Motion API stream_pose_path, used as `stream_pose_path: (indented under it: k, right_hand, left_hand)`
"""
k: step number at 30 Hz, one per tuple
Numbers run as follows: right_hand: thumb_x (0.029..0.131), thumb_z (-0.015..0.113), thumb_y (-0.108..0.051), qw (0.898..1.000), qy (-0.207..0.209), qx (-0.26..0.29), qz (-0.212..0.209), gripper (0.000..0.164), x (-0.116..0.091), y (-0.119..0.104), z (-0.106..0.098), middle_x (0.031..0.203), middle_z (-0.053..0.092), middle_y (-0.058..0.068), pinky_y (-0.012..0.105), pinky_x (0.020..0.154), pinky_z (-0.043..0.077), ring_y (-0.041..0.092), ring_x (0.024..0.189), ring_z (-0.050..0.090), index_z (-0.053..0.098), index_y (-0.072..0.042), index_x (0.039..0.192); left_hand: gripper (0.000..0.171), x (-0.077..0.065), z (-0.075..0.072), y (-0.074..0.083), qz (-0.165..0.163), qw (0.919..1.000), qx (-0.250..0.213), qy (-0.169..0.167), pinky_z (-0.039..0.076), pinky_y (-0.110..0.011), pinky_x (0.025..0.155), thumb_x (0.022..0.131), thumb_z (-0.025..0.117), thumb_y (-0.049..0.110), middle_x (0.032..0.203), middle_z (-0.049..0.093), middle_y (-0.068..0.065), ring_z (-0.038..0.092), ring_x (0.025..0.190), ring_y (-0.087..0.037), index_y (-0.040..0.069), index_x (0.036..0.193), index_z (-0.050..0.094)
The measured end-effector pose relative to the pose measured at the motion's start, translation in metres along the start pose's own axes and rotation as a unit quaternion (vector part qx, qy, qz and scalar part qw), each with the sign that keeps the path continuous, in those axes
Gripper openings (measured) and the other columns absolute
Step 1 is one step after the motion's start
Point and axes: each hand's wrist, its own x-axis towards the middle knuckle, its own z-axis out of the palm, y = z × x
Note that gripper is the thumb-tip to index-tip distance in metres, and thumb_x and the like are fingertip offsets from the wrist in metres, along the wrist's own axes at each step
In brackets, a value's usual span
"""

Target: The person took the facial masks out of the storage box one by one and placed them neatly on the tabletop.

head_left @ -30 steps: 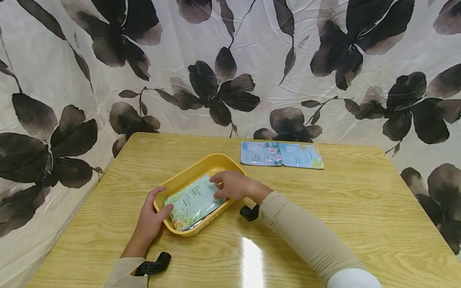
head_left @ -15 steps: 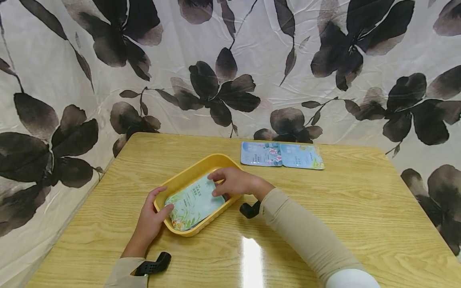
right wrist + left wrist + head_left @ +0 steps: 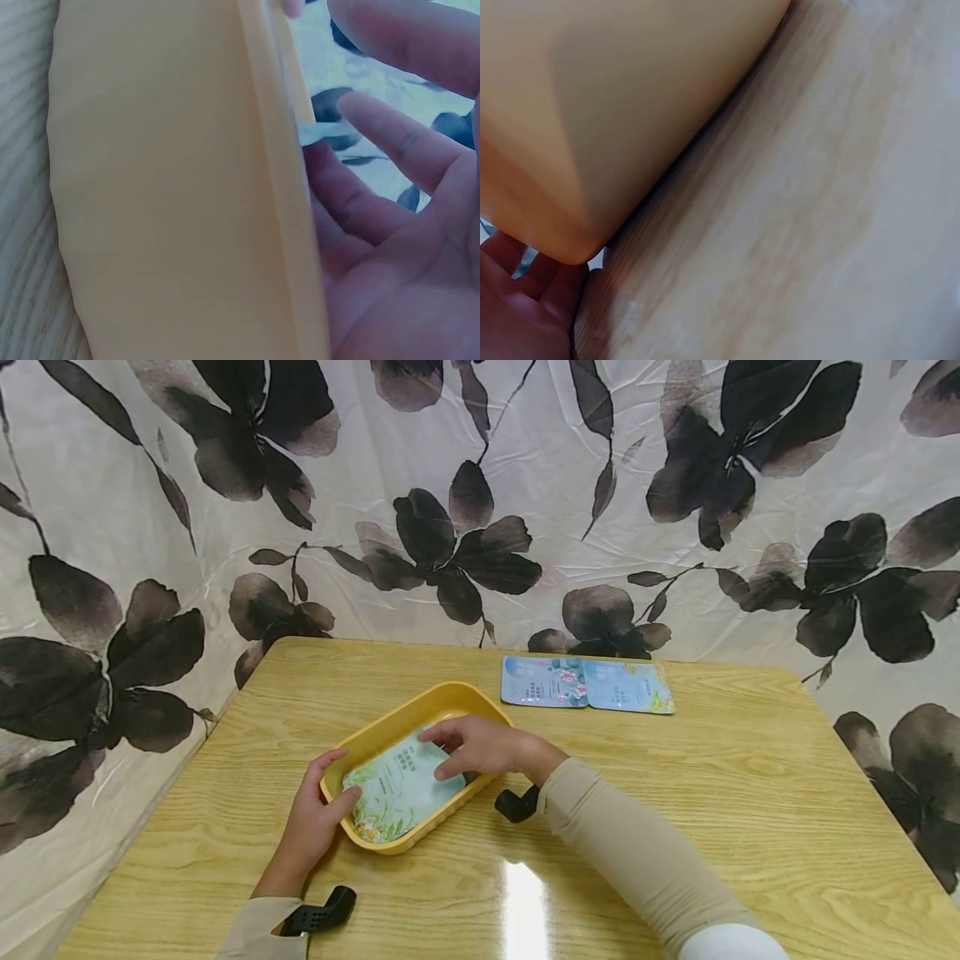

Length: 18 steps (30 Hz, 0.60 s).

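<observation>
In the head view a yellow plastic basket [image 3: 450, 815] stands slanted on the table, with flat light-green sheet mask packets [image 3: 397, 797] lying in it. My left hand [image 3: 317, 814] grips the basket's left end, thumb over the rim and fingers along the outside. Above the other end hovers my right hand [image 3: 483, 747], its index finger and thumb spread apart over the top packet. The right wrist view shows the basket's side wall [image 3: 172, 187] and the loosely bent fingers of that hand [image 3: 405, 247] inside the rim, beside a pale packet edge [image 3: 322, 133].
Two blue sheet mask packets lie side by side at the table's back edge, one with pink flowers [image 3: 543, 681] and one with yellow-green print [image 3: 628, 686]. A floral cloth [image 3: 480, 552] hangs behind the wooden table [image 3: 675, 802]. Each wrist wears a black device [image 3: 326, 910].
My right hand's fingertips have moved slightly left over the packets. The top packet has shifted, and the shiny edge seen below it earlier no longer shows. My left hand stays put.
</observation>
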Motion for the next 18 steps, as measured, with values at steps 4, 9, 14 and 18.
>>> stream_pose_path:
  k: [4,9,14,18]
  right_hand:
    - [0.091,0.074,-0.010,1.000,0.010,0.017,0.013,0.058,0.000,-0.003,0.003,0.144,0.051,0.008,0.028,0.087,0.052,0.025,0.119,0.057,0.053,-0.009,0.145]
    - [0.090,0.076,-0.012,1.000,0.017,0.001,0.000,0.058,0.002,-0.007,0.008,0.129,0.060,0.004,0.025,0.079,0.051,0.017,0.099,0.060,0.055,-0.010,0.143]
    - [0.089,0.077,-0.014,1.000,0.004,-0.004,-0.010,0.060,0.004,-0.011,0.015,0.115,0.064,0.000,0.024,0.079,0.050,0.010,0.091,0.060,0.054,-0.009,0.144]
    - [0.088,0.079,-0.018,1.000,0.007,-0.028,-0.008,0.059,0.005,-0.012,0.023,0.119,0.062,-0.002,0.024,0.084,0.049,0.008,0.095,0.060,0.056,-0.013,0.143]
  left_hand:
    - [0.054,0.000,0.000,0.000,0.001,1.0000,0.000,0.002,0.050,-0.016,0.083,0.097,0.052,-0.007,0.139,0.038,-0.033,0.056,0.107,-0.007,-0.006,0.146,0.030]
    - [0.054,0.001,0.000,-0.001,0.004,1.0000,-0.004,-0.001,0.050,-0.017,0.084,0.097,0.052,-0.007,0.139,0.038,-0.033,0.056,0.108,-0.007,-0.007,0.146,0.029]
    - [0.054,0.001,-0.001,-0.001,0.000,0.9999,-0.017,-0.004,0.051,-0.018,0.081,0.097,0.051,-0.007,0.137,0.039,-0.033,0.057,0.106,-0.008,-0.007,0.146,0.029]
    - [0.053,0.001,-0.001,-0.001,-0.003,0.9998,-0.018,-0.002,0.051,-0.018,0.082,0.097,0.052,-0.007,0.138,0.038,-0.033,0.057,0.107,-0.007,-0.007,0.146,0.029]
